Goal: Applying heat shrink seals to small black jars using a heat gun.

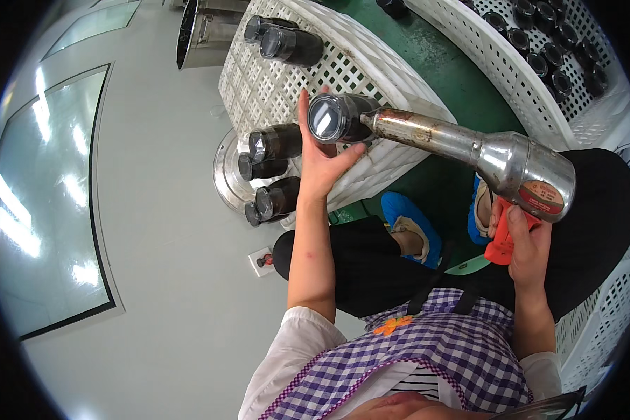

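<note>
My left hand (322, 168) cups a dark jar (339, 117) with a clear, shiny wrap over its lid end. The thumb lies along the near side, and fingertips show at the far side, partly hidden by the jar. In my right hand (528, 245) is a heat gun (521, 164), gripped by its orange-red handle. Its long, stained metal nozzle points left, with the tip right at the jar's side. Several similar dark jars (276, 142) stand on a white lattice crate (399, 157) beside my left hand; others are at its far end.
Another white basket (500, 77) at the far right holds several black-lidded jars (553, 54). A metal container (213, 31) stands by the far end of the crate. On the left is a grey wall (168, 280) with a socket (261, 262). My blue-covered feet (409, 220) rest on green floor.
</note>
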Motion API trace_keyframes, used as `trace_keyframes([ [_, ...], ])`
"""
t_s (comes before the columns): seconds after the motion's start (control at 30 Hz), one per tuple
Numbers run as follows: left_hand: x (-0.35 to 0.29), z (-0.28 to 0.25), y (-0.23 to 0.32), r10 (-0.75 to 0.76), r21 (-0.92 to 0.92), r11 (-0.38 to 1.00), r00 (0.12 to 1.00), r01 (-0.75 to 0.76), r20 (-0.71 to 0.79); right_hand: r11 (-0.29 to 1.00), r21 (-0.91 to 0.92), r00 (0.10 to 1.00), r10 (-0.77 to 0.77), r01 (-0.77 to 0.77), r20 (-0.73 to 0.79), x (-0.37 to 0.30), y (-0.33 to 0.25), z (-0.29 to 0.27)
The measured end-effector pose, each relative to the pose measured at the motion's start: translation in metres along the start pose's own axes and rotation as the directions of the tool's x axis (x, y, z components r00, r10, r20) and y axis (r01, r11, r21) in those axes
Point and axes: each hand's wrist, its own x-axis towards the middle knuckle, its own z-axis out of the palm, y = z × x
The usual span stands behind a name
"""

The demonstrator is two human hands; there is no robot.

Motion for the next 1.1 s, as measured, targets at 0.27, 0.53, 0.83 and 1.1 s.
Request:
trace_keyframes([
  [0.27,-0.001,-0.006,-0.005,0.002,0.381,0.924,0.998,0.022,-0.064,1.0,0.014,1.0,0.018,-0.018,-0.006,-0.001,-0.001,0.0],
  [0.53,-0.005,0.009,-0.004,0.011,0.26,0.966,0.998,0.004,-0.055,0.999,-0.01,0.999,0.042,-0.042,-0.027,0.0,-0.002,0.003],
  [0.83,-0.001,0.004,-0.007,0.025,0.223,0.975,1.0,-0.022,-0.009,0.999,0.012,1.0,0.03,-0.03,0.003,0.0,-0.002,0.001],
  [1.1,-0.004,0.004,-0.002,-0.023,0.051,0.998,0.999,0.025,-0.04,0.999,0.043,1.0,0.014,-0.013,-0.023,-0.002,0.0,0.0],
])
